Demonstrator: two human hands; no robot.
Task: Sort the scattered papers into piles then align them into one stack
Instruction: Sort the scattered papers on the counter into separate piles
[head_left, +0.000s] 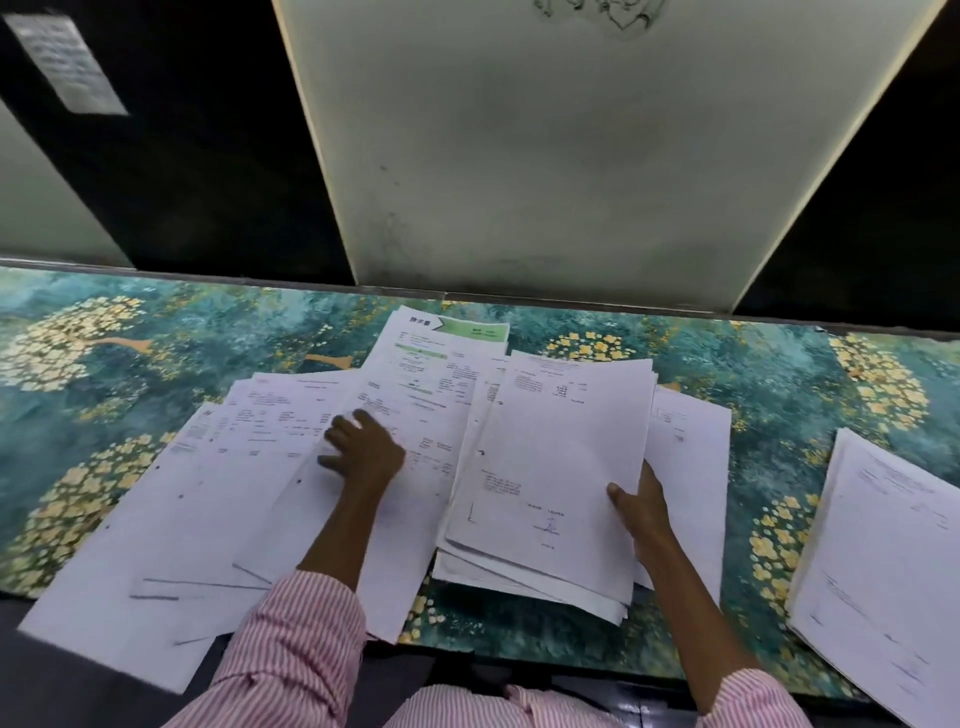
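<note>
Desk (779, 374) is covered in a teal cloth or print with gold flower clusters. Left hand (361, 449) lies palm down, fingers spread and fairly straight, pressing on the scattered sheets (208, 493). These fan out loosely over the left and middle of the desk, overlapping at odd angles, with the nearest corners hanging past the front edge. A green-headed sheet (452, 332) lies at the far end of that spread, its top towards the back of the desk. Right hand (641, 506) grips a bundle (550, 457) of several sheets by its right edge, thumb on top, fingers hidden beneath. The bundle's edges are uneven, the lower leaves stepped out at the near corner. It sits right of centre, partly over other loose paper; whether it is lifted clear I cannot tell. The hands are apart, one on each group of paper. A side pile (883, 561) lies at the far right of the desk, apart from the rest and roughly squared. Both arms wear pink-striped sleeves (291, 649). Behind the desk a white panel (571, 156) stands between dark surfaces; a blurred notice (67, 62) is fixed at upper left.
</note>
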